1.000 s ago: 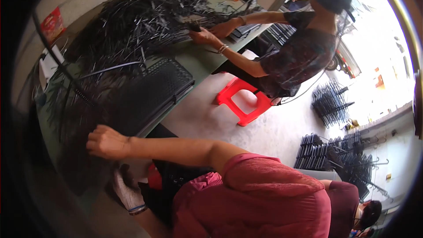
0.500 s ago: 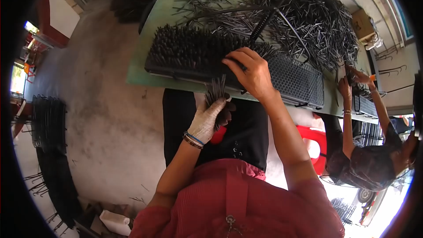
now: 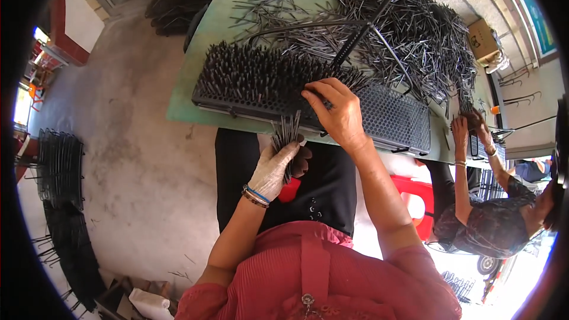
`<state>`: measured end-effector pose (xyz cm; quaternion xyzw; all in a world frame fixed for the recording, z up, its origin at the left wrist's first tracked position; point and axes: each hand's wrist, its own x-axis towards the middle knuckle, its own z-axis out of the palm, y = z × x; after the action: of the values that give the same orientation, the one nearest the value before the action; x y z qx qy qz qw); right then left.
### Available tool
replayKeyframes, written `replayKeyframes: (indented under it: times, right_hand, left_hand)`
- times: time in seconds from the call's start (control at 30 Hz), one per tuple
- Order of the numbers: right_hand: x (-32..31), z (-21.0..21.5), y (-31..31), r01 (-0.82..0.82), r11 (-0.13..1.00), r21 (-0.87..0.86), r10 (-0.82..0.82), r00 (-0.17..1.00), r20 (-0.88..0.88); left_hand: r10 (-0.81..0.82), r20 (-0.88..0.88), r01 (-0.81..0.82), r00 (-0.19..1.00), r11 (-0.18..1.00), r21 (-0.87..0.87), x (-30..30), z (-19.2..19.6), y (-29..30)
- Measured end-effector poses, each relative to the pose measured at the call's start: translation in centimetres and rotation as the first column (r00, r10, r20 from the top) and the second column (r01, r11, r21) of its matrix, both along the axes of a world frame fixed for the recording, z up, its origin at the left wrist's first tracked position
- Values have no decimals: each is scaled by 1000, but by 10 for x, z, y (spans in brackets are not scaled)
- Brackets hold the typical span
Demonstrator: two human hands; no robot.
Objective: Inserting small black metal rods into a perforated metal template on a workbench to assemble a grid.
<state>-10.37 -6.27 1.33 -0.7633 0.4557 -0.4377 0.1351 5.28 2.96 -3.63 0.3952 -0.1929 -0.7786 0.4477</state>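
My left hand [image 3: 274,172], in a pale glove with dark fingertips, is closed around a bundle of thin dark rods [image 3: 287,130] that fan upward. It is just in front of a black perforated tray [image 3: 397,120]. Rods [image 3: 255,74] stand densely upright in the holes of the tray's left part, while the right part shows bare holes. Over the middle of the tray, at the boundary of the standing rods, is my bare right hand [image 3: 338,109]. Its thumb and index finger are drawn together; whatever they pinch is too small to make out.
A large heap of loose dark rods [image 3: 415,35] covers the far side of the green table [image 3: 204,53]. A black metal frame [image 3: 370,24] rises behind the tray. At right, a co-worker's hands [image 3: 468,130] are at another tray. A red stool [image 3: 409,185] stands between us.
My right hand stays over nearly the same spot on the tray. My left hand and its bundle have barely shifted. The co-worker's hands have drawn closer together, and the view has moved slightly.
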Motion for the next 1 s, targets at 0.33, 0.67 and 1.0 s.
replayKeyframes:
  times: [0.33, 0.67, 1.0]
  right_hand:
    - [2, -7, 5, 80, 987, -139, -98, 988, -122]
    - [-6, 14, -4, 85, 989, -118, -92, 994, -54]
    - [-1, 1, -3, 42, 990, -137, -74, 968, -238]
  left_hand:
    - [-18, -1, 18, 1000, 1000, -4, 1, -2, -2]
    - [19, -8, -19, 1000, 999, 26, -3, 6, -4]
    - [-9, 33, 8, 999, 1000, 21, 2, 3, -1]
